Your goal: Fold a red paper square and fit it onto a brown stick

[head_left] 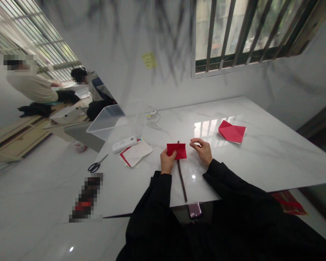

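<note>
Red paper (177, 150), folded to a small oblong, sits a little in from the near edge of the white table (274, 159), and my left hand (167, 161) grips its lower left corner between thumb and fingers. Reading from the left, I see scissors (97, 165) lying right at the table's left edge, with open floor beyond them. Behind them a clear plastic box (108, 121) stands at the far left corner, and a white remote-like device (124, 144) lies just in front of it. Next comes a loose stack of white and red sheets (136, 152), well apart from my left hand, with bare tabletop between. A thin dark stick (182, 178) passes under the paper and runs towards me, ending just short of the near edge. My right hand (204, 151) hovers just right of the paper, not touching it, its fingers curled in and the thumb tip against the forefinger, with nothing I can make out between them. Further right and back lies a second red sheet (232, 132), partly folded and flat. Beyond it the tabletop is bare all the way to the right and far edges, which gives me the widest room on that side.
</note>
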### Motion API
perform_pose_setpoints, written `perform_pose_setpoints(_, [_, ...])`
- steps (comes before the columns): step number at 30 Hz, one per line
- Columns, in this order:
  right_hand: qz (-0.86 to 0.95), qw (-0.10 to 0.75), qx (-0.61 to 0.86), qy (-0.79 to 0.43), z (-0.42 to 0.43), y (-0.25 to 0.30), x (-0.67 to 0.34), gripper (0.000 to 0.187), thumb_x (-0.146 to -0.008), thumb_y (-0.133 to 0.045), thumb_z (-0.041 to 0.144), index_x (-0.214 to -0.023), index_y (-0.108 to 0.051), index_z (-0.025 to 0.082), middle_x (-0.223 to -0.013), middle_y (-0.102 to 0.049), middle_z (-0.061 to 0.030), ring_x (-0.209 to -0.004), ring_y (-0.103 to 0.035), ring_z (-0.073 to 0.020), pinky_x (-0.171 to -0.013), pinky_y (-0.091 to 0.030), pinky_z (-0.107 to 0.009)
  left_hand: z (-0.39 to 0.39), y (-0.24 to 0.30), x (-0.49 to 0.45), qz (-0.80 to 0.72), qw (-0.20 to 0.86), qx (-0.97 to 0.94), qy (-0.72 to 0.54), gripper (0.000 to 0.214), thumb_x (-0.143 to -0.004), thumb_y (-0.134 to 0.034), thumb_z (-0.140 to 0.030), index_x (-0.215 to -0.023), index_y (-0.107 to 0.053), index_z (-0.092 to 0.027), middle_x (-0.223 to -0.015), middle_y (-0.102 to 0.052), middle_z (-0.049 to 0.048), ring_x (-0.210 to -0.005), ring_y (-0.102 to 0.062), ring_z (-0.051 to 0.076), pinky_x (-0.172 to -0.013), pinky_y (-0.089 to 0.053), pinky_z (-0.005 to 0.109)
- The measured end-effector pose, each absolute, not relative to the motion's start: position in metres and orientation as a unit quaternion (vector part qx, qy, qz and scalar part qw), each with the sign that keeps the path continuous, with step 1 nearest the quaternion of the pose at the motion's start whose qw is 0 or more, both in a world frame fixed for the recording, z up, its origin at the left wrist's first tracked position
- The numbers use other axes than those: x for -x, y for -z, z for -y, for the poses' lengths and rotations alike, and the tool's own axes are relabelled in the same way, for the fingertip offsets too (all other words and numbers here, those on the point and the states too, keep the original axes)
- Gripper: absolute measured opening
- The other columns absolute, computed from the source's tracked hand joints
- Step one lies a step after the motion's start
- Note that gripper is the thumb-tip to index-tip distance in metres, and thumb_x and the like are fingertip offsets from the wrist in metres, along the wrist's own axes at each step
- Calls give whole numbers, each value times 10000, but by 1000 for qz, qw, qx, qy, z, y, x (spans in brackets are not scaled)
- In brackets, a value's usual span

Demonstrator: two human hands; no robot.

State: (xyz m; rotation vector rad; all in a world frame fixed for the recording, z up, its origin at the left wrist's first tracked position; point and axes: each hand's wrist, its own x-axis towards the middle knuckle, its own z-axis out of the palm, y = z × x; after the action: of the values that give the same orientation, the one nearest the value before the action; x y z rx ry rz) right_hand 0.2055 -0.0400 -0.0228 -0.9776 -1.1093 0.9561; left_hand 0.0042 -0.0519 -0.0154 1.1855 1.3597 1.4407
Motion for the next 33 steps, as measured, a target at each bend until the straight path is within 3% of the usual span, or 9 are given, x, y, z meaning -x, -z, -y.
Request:
perform_pose_setpoints(3, [552,606,412,-399,41,22,-206,253,-816,-806,471,-861,-779,223,-1261,-647,-108,-1105,-662,-249,-879,-569,-375,51,16,-5,-545,386,-459,-585,263,-681,-777,-299,-878,-766,-126,-756,-749,38,-636,-637,156,-621,-505,257])
perform_pose_setpoints(6, [596,571,406,-393,43,19,-207,218,-843,-785,450,-877,-776,234,-1287,-631,-101,-1186,-622,-262,-929,-523,-387,51,16,-6,-540,390,-454,-592,268,-687,-776,-305,-886,-764,-126,-773,-754,40,-658,-650,162,-656,-523,271])
perform_pose_setpoints(20, [677,500,390,-374,48,14,-201,82,-879,-732,317,-875,-768,243,-1138,-689,-84,-1204,-590,-256,-863,-482,-351,55,9,-9,-504,438,-497,-554,388,-726,-797,-310,-1062,-771,-118,-966,-806,90,-801,-737,221,-784,-595,340])
perform_pose_setpoints(26, [665,497,423,-363,49,13,-197,111,-915,-680,303,-877,-749,224,-909,-701,-31,-808,-621,-171,-700,-468,-300,57,9,-9,-484,447,-525,-538,422,-747,-826,-363,-1084,-769,-116,-1025,-806,105,-876,-744,233,-847,-588,348])
perform_pose_setpoints(33, [653,498,443,-360,50,13,-197,127,-898,-686,326,-865,-752,222,-892,-716,-30,-771,-619,-163,-679,-497,-287,60,1,-9,-477,469,-529,-523,436,-756,-846,-414,-1077,-776,-128,-1039,-807,102,-902,-743,242,-858,-588,352])
